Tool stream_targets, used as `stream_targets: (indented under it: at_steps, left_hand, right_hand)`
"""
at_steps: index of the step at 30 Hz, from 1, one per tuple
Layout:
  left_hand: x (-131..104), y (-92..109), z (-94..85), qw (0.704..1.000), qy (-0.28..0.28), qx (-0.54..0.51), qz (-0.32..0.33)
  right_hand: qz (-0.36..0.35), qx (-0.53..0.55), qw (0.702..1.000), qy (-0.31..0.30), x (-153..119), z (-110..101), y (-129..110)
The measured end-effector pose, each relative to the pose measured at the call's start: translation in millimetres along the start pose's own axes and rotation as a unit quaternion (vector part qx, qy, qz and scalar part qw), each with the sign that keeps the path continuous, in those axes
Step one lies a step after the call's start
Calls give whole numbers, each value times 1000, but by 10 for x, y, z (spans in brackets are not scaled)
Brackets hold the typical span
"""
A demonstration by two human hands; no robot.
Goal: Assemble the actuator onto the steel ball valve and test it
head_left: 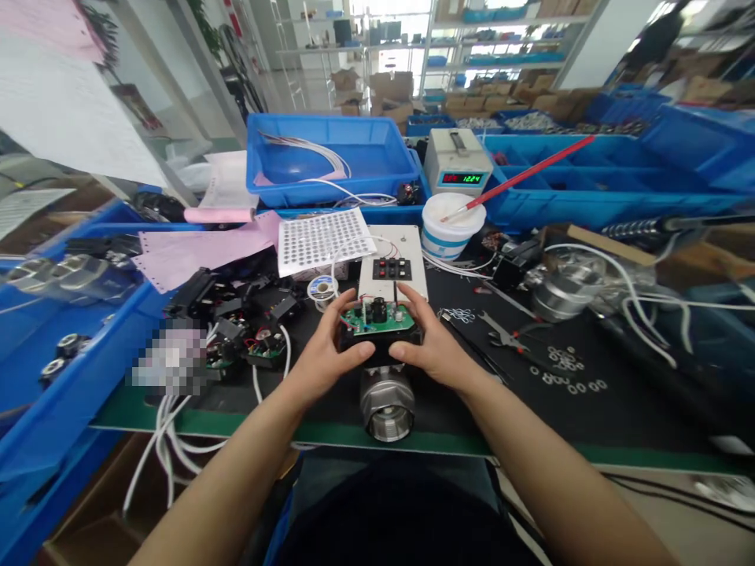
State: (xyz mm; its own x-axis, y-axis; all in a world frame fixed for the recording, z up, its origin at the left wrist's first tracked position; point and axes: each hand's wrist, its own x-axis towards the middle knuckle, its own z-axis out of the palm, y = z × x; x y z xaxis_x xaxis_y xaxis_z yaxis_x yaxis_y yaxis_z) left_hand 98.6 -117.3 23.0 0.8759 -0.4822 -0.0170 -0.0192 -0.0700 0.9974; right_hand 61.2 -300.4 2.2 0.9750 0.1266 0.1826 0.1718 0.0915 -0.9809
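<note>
My left hand and my right hand grip a black actuator housing from both sides, thumbs on its near face and fingers round its sides. On top of the housing lies an exposed green circuit board with small parts on it. Directly below and nearer to me is a threaded steel valve body, its round opening towards me; whether it is joined to the housing is hard to see. Behind the hands stands a white panel with a black terminal block.
Left lie several black housings with white cables, beside a solder reel. To the right are pliers, scattered rings and a steel valve part. A white tub with a red-handled brush and a power supply stand behind.
</note>
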Motion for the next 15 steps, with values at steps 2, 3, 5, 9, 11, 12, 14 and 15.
stream_targets:
  at_steps: [2,3,5,9,11,12,14,15]
  left_hand:
    - [-1,16,69,999,33,21,-3]
    - [-1,23,87,998,46,31,-3]
    - [0,16,96,997,66,45,-2]
    - [18,-68,83,996,83,28,-12]
    - [34,-115,82,996,89,11,-13]
    - [44,-135,80,996,93,4,-11]
    - [61,-167,72,995,99,-10,-6]
    - [65,-178,65,995,99,-16,-4]
  right_hand:
    - [6,-76,997,-31,-44,-251,-85]
    - [19,-172,985,-18,-77,-432,-133]
    - [73,-432,897,63,-169,-848,-227]
    - [188,-710,657,173,-334,-1490,-284]
    - [209,-736,623,160,-330,-1597,-210]
    - [214,-750,608,149,-305,-1606,-157]
    - [217,-771,585,128,-230,-1578,-55]
    - [215,-779,577,117,-192,-1555,-17]
